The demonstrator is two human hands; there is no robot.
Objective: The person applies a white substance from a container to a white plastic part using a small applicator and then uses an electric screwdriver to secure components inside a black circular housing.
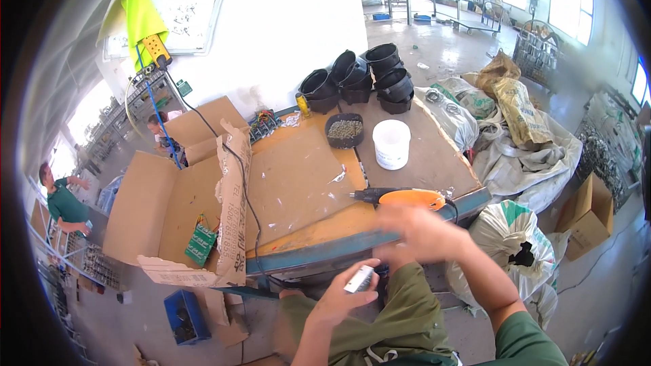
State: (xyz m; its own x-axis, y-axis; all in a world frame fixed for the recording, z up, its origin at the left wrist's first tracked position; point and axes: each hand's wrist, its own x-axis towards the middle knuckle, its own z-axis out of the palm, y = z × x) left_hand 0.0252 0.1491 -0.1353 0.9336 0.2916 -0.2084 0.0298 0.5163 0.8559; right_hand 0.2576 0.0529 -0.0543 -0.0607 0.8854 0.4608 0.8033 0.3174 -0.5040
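Note:
My left hand [344,296] is closed around a small white and grey block [359,279], held over my lap in front of the table edge. The block's exact kind is too small to make out. Motion blurs my right hand [422,234], which is above the table's front edge, just below an orange and black corded hand tool [412,198]. Its fingers are smeared, so I cannot tell whether they hold anything. The tool lies on the table [319,236] with its black nose pointing left.
Beyond the tool stand a white bucket [391,145], a black tub of small parts [344,130] and stacked black pots [390,74]. An open carton [163,217] with green circuit boards [201,242] is at left, a black cable crossing it. Sacks [505,237] crowd the right. Two people are far left.

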